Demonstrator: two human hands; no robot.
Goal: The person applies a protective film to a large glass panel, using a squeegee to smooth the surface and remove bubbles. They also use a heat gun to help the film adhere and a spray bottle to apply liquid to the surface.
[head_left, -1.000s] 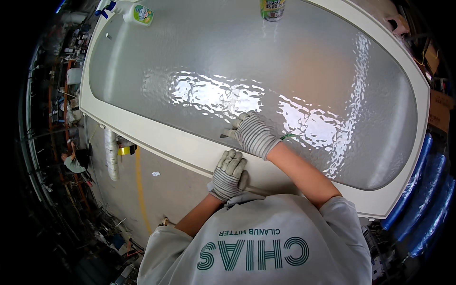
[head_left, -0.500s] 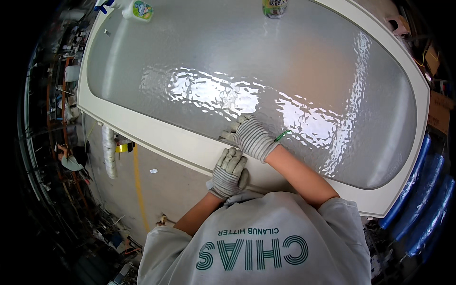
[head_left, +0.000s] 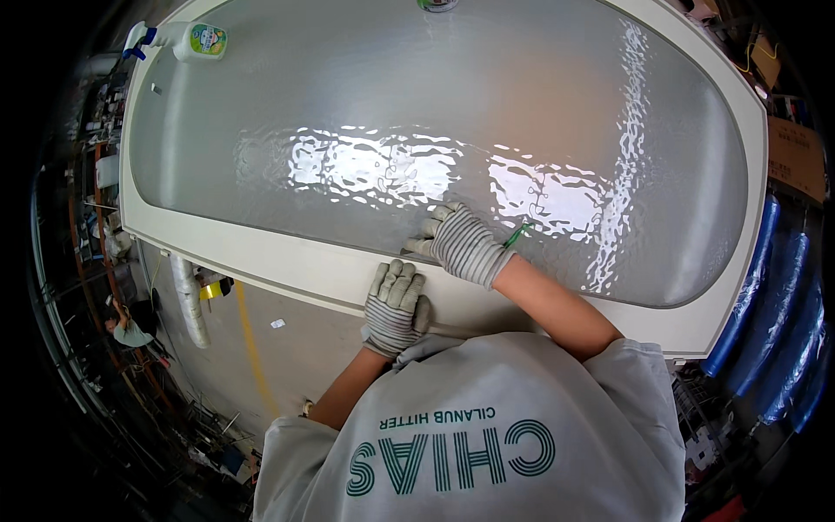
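Note:
A big white-framed panel (head_left: 296,265) with rippled frosted glass (head_left: 435,113) lies flat in front of me. My left hand (head_left: 396,304), in a grey striped glove, rests palm down on the near frame rail. My right hand (head_left: 461,244), gloved the same way, presses with bent fingers on the seam where the glass meets the frame. A thin green strip (head_left: 517,233) sticks out at its wrist. Neither hand shows anything gripped in it.
A spray bottle (head_left: 187,39) lies on the panel's far left corner, and another bottle (head_left: 435,4) stands at the far edge. Blue rolls (head_left: 765,278) stand at the right. Below the panel, a white tube (head_left: 187,300), a yellow tape roll (head_left: 213,290) and a yellow floor line (head_left: 252,348).
Both hands stay at nearly the same spot on the frame and seam. The view has shifted a little, so the bottles sit closer to the top edge.

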